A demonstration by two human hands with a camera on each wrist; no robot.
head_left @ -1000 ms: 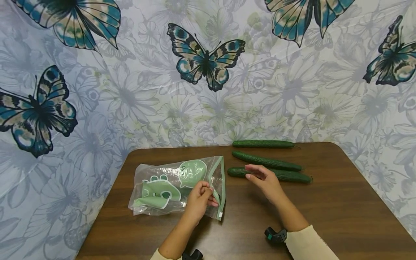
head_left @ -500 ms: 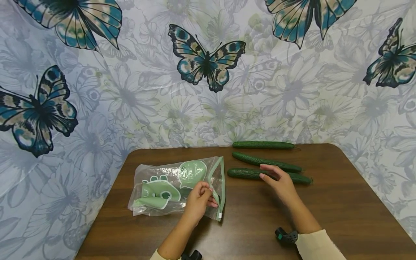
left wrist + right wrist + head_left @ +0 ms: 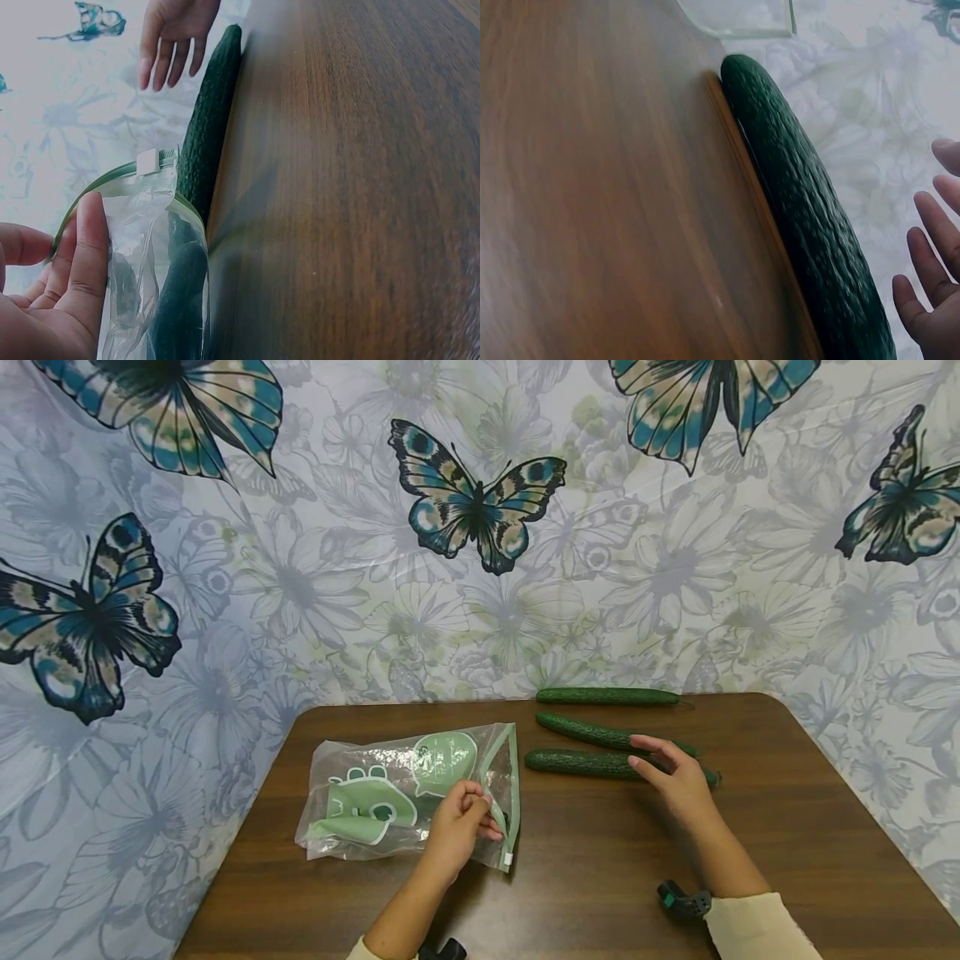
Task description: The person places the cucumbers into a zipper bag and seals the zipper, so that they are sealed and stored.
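Note:
My left hand (image 3: 456,828) pinches the green zip edge of a clear zip bag (image 3: 352,757) with green cartoon prints, lying flat on the left of the table. The left wrist view shows the bag's mouth bowed apart by the fingers, its white slider (image 3: 148,162) at the corner. Over the nearest cucumber (image 3: 577,762) hovers my right hand (image 3: 682,781), fingers spread and holding nothing. In the right wrist view its fingers stand apart from the cucumber (image 3: 799,202). Behind lie a second cucumber (image 3: 581,729) and a third cucumber (image 3: 607,696), roughly parallel.
The brown wooden table (image 3: 570,893) extends in front of both hands. A cloth with butterflies (image 3: 476,510) hangs behind its far edge. Each wrist wears a black camera, such as the right wrist camera (image 3: 684,902).
My right hand has moved rightward along the nearest cucumber, toward its right end. The left hand and the bag stay in place.

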